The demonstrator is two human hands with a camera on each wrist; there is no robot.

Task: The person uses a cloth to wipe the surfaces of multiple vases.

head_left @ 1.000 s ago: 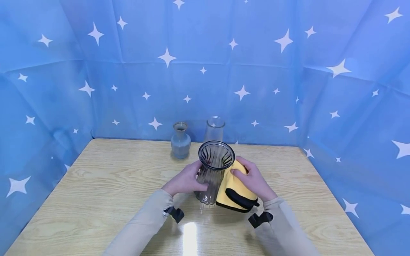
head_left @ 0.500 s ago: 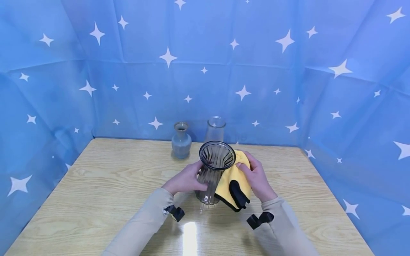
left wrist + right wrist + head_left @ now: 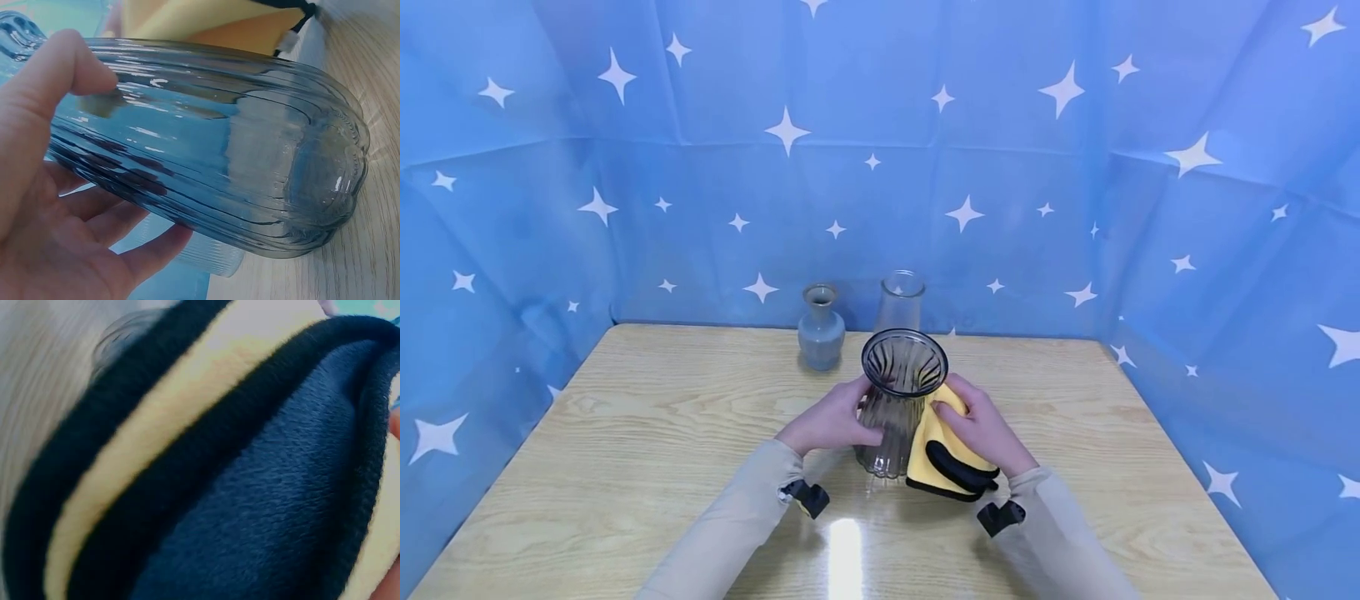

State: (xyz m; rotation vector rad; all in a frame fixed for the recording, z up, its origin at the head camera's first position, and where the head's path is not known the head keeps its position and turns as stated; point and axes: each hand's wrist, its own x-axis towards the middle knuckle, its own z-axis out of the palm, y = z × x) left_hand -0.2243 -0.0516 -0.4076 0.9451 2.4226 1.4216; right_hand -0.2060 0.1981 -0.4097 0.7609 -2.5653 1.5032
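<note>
A smoky grey, ribbed glass vase [image 3: 891,425] with a flared dark rim stands upright in the middle of the table. My left hand [image 3: 835,421] grips it from the left; in the left wrist view the thumb lies on one side and the curled fingers [image 3: 156,253] on the other. My right hand [image 3: 981,425] holds a folded yellow cloth [image 3: 928,458] with black edging against the vase's right side. In the right wrist view the cloth [image 3: 250,487] fills most of the picture, showing a dark underside, and hides most of that hand.
Behind the vase stands a clear glass vase [image 3: 900,308], partly covered by the grey one. To its left is a small blue-grey vase [image 3: 822,337] with a narrow neck. The wooden table [image 3: 685,425] ends at a blue star-patterned curtain [image 3: 880,192].
My right hand rose with the cloth along the vase's side, then came back down and in toward it. The left hand and the vase keep their place.
</note>
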